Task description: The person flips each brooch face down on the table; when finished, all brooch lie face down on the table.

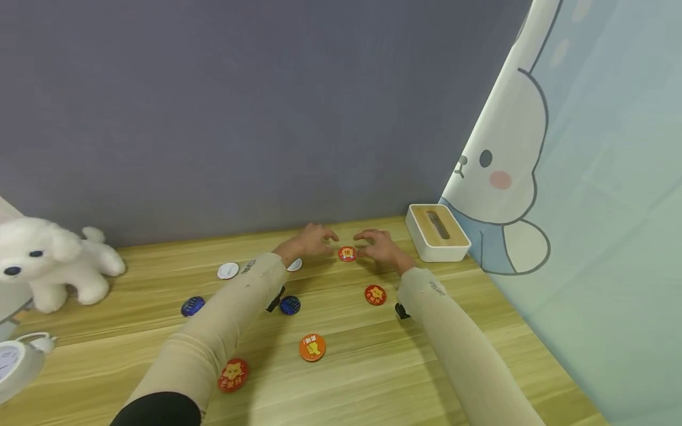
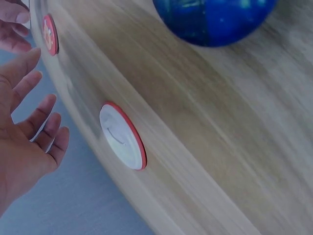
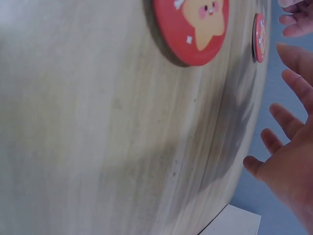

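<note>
Both hands reach to the far side of the wooden table, on either side of a red badge (image 1: pixel 347 254) with a yellow figure. My left hand (image 1: pixel 314 240) is left of it, fingers spread and loosely bent, holding nothing. From the right, my right hand (image 1: pixel 379 246) faces it with fingers apart and nothing in them. A white-backed badge (image 2: pixel 122 136) with a red rim and a pin lies face down by the left hand. Nearer the right forearm is a red star badge (image 1: pixel 375 294); a dark blue badge (image 1: pixel 290 305) sits by the left wrist.
An orange thumb badge (image 1: pixel 312 347), another red star badge (image 1: pixel 232 375), a blue badge (image 1: pixel 192 306) and a white-backed badge (image 1: pixel 228 271) lie around the left arm. A tissue box (image 1: pixel 438 232) stands back right. A plush dog (image 1: pixel 58 260) and white alarm clock (image 1: pixel 21 364) are left.
</note>
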